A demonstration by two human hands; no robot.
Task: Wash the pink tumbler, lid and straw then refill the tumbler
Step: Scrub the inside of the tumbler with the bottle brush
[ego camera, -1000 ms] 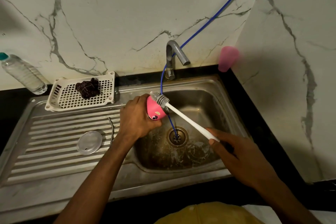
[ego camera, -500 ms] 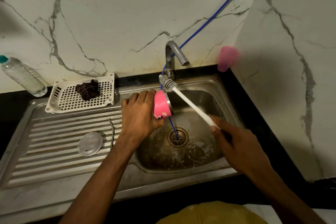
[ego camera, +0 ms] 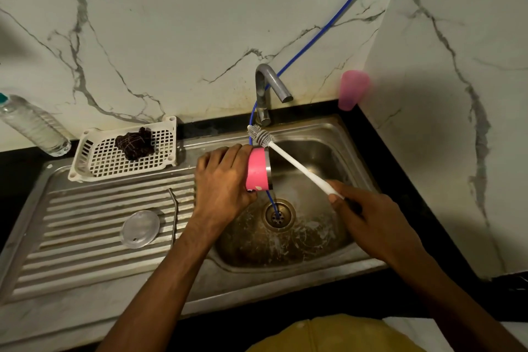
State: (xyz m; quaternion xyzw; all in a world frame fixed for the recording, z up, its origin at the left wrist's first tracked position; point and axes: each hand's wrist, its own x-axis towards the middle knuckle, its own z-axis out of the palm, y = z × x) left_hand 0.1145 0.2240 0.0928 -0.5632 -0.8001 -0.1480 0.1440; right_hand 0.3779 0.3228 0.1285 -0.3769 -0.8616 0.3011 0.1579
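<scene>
Pink tumbler (ego camera: 257, 169) sits on its side over the sink (ego camera: 328, 134), our left hand (ego camera: 223, 180) wrapped around it. Right hand (ego camera: 371, 220) grips the bottle brush (ego camera: 297, 167) handle, bristles just above the rim. Lid (ego camera: 140, 228) and straw (ego camera: 174, 214) lie on the drainboard.

A home kitchen: a steel sink (ego camera: 328, 134) with ribbed draining board (ego camera: 94, 226) fills the middle of the frame, a tap (ego camera: 267, 88) above it against marble-patterned wall (ego camera: 200, 37), dark tabletop (ego camera: 400, 180) at right.

Left hand (ego camera: 225, 180) clenched, right hand (ego camera: 368, 217) in closed grip
</scene>
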